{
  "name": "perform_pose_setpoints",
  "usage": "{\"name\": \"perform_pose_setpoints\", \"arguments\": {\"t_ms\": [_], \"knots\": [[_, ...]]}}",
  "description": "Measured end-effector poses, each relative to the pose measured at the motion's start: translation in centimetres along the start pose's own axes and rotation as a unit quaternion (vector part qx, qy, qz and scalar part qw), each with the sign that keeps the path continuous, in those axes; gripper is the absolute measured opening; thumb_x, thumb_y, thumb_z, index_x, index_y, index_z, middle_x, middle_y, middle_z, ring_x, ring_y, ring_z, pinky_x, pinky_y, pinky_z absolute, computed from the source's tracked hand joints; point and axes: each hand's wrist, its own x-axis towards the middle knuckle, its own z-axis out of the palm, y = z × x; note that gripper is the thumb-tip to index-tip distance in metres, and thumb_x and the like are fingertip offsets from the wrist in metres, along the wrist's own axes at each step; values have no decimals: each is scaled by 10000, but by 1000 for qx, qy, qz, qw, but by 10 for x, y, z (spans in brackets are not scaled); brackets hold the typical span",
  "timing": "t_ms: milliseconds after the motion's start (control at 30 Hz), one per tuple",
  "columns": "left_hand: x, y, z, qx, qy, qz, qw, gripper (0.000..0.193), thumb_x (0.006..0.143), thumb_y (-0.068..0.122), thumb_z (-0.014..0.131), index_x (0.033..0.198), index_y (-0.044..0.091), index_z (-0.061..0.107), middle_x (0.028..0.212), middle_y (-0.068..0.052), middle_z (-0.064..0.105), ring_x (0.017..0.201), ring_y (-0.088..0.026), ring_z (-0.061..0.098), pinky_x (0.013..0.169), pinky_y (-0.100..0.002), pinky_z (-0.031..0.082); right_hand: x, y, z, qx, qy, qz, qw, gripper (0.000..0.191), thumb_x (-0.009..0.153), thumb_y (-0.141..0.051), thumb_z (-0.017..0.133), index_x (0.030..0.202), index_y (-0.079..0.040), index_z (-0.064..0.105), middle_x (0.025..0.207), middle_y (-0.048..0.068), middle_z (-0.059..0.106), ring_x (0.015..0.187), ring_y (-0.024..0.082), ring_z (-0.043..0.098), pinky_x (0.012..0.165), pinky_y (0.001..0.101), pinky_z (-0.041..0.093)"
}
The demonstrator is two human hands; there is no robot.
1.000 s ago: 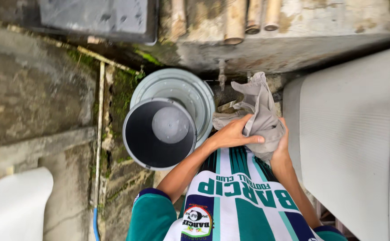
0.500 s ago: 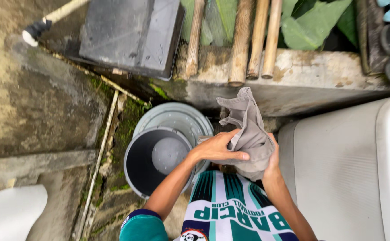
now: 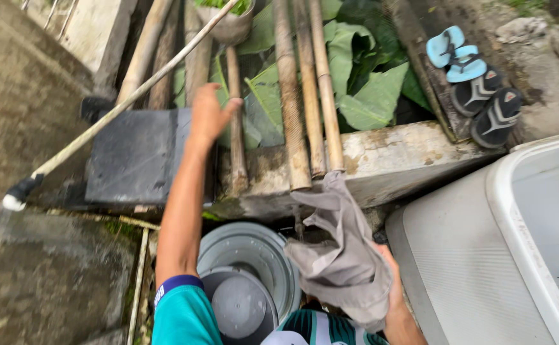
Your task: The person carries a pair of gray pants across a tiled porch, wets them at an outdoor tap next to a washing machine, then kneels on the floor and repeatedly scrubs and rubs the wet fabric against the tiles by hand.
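A crumpled grey cloth point(image 3: 342, 255) now hangs bunched in the right hand point(image 3: 391, 281) above stacked grey buckets point(image 3: 248, 281), while the left hand point(image 3: 208, 115) has let go and reaches, fingers spread and empty, toward bamboo poles point(image 3: 292, 96) by a concrete ledge point(image 3: 388, 153).

You stand over a damp, mossy concrete floor point(image 3: 43, 281) outdoors, in soft daylight. Ahead of you a weathered concrete ledge point(image 3: 401, 153) carries leaning bamboo poles point(image 3: 292, 108), with broad green leaves point(image 3: 362, 83) behind them. A white tub point(image 3: 484, 255) sits to your right, with sandals point(image 3: 477, 83) on a plank beyond it.
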Motion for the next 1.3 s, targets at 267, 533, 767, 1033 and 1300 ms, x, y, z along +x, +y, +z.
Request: {"name": "perform_pose_setpoints", "arguments": {"t_ms": [267,533,767,1033,1300], "knots": [[11,-23,22,76,11,-86,993,688,964,284,839,1466,-29,488,1424,-279,557,1306,-472,539,1090,-525,449,-21,-18,8,70,69,31,995,383,933,-351,615,1110,-25,709,1039,116,755,911,229,706,851,371,546],[-202,214,102,-420,-320,-90,845,359,1104,255,479,847,33,593,858,-87,763,830,-175,706,784,-328,538,-41,-20,-30,120,82,-96,985,229,906,-320,684,961,-99,699,929,51,721,845,173,689,799,342,549],[-398,264,157,-507,-495,-183,681,430,988,342,601,1224,-5,508,1138,-149,588,1002,-201,533,878,-372,451,-88,-3,-54,257,103,-101,956,321,863,-291,711,1036,-21,725,990,120,744,835,223,729,792,355,597],[-455,329,144,-497,-662,-206,522,427,984,333,600,1241,1,526,1141,-139,614,993,-196,570,860,-365,480,-186,11,-95,338,116,-242,902,389,853,-246,719,1197,-70,675,1088,101,741,926,217,738,853,378,609],[-522,412,86,-440,-760,-224,421,426,980,324,599,1258,6,544,1145,-129,639,983,-192,607,842,-357,509,-304,84,-182,360,225,-376,824,559,875,-240,709,1376,-57,542,1224,112,703,1032,207,718,912,351,578]]}}
